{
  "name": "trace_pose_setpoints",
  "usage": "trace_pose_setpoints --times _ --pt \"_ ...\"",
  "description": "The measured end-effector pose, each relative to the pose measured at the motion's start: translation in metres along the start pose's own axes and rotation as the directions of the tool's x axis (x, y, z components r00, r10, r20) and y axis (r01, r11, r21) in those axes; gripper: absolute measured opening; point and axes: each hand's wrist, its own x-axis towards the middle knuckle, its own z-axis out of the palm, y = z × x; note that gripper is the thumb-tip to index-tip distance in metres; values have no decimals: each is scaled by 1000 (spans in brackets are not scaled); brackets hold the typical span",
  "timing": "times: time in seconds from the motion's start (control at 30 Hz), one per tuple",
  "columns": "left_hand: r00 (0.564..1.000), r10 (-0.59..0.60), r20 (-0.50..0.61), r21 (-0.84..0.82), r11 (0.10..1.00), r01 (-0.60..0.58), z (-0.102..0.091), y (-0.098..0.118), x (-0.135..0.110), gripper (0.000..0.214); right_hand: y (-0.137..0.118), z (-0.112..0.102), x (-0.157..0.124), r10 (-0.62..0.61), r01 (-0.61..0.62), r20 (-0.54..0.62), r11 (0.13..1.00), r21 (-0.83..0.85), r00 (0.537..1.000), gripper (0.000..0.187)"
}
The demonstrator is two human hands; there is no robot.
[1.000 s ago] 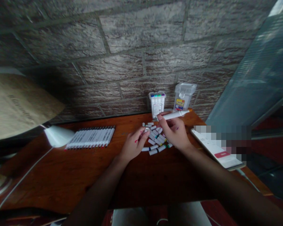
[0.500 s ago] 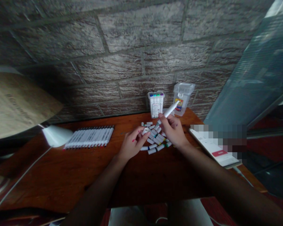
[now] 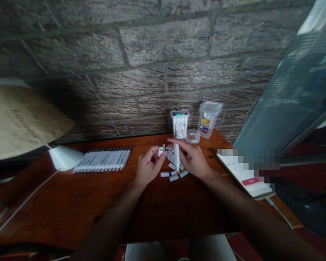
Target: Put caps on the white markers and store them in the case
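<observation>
Between the thumb and fingers of my left hand (image 3: 149, 165) is a white marker cap (image 3: 161, 151), its open end facing up. My right hand (image 3: 194, 159) grips a white marker (image 3: 176, 156) that stands nearly upright, its orange-brown tip pointing down toward me. Under and between both hands lies a pile of loose marker caps (image 3: 178, 175), white with coloured bands; my right hand hides part of it. Right behind the hands stands a clear case (image 3: 180, 125) of white markers with blue, teal, green and purple ends.
A row of white markers (image 3: 101, 160) lies side by side on the wooden table (image 3: 105, 206), left of my hands. An open clear plastic box (image 3: 208, 121) and a small clear lid (image 3: 192, 136) stand by the wall. A phone (image 3: 244, 177) lies at right, a lamp (image 3: 66, 157) at left.
The marker in my right hand has turned from slanting up to the right to nearly upright, tip down. My left hand has shifted slightly left with the cap.
</observation>
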Motion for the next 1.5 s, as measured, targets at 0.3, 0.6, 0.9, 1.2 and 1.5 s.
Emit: trace_pose_setpoints --times 0.3,0.6,0.9,1.2,1.5 --pt "999 -28 37 2 1000 28 0 1 0 16 -5 -1 0 40 -39 -38 999 23 998 38" --pt "997 -54 60 -20 998 55 1 -1 -3 15 -11 -3 1 -15 14 -62 1000 -13 998 37" --pt "997 -43 67 -20 999 44 1 0 -2 15 -16 -4 1 -59 58 -45 998 -18 997 37" --pt "999 -34 30 -21 999 35 2 3 -1 14 -17 -3 0 4 -1 -80 999 35 997 33" --pt "1000 -26 4 -14 1000 26 3 1 -2 15 -12 4 7 308 -227 -302 934 275 902 29"
